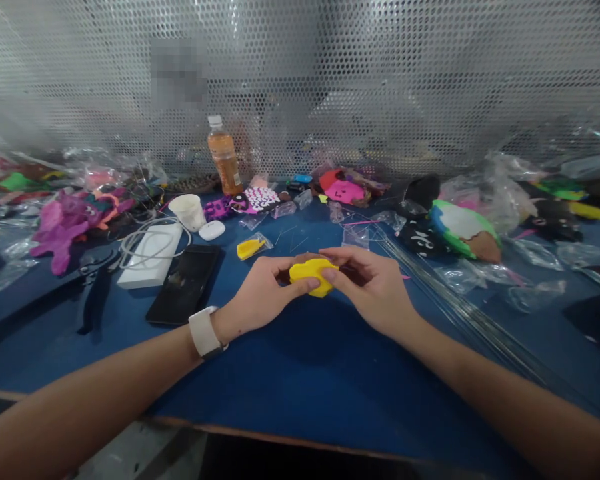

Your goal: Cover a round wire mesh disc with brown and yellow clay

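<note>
A flattened lump of yellow modelling clay (312, 272) is held up over the blue table between both hands. My left hand (260, 287) is closed on its left side, the thumb pressed along the front face. From the other side my right hand (375, 283) grips it too, thumb on the front and fingers behind. A sliver of brown shows along the top edge of the clay; what it is I cannot make out. Just beyond my left hand lies another yellow piece (251, 249) in a small clear wrapper.
Left of my hands are a black phone (183, 285), a white box with a cable (150, 257), pliers (97, 287) and a paper cup (187, 212). A drink bottle (224, 157) stands behind. Thin metal wires (460, 310) run along the right, amid colourful clay pieces and plastic bags.
</note>
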Available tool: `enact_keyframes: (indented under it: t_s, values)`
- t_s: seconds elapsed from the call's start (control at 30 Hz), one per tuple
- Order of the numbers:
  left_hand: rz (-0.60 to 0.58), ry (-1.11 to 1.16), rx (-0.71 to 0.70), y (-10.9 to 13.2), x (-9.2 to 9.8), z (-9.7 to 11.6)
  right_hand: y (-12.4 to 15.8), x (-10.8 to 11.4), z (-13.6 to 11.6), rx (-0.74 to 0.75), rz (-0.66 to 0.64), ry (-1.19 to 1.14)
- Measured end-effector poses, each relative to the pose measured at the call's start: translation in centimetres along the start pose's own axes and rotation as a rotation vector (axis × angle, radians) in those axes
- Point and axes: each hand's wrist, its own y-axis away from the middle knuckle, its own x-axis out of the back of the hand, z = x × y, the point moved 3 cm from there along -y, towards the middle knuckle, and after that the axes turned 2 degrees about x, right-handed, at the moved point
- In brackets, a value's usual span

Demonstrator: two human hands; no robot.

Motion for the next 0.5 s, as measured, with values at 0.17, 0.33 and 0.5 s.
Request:
enact_keyframes:
  t_s: [0.17,0.33,0.5]
  values:
    - [0.006,0.036,-0.040,-0.1,0.4,0.0,-0.2,-0.4,-0.5,0.016,-0.121,0.043]
    - [0.041,0.049,-0.093,0.0,1.0,0.3,-0.4,0.2,-0.9,0.300,-0.085,0.366]
    - [0.207,0.011,-0.160,0.0,1.5,0.4,0.0,0.5,-2.2,0.511,-0.569,0.506]
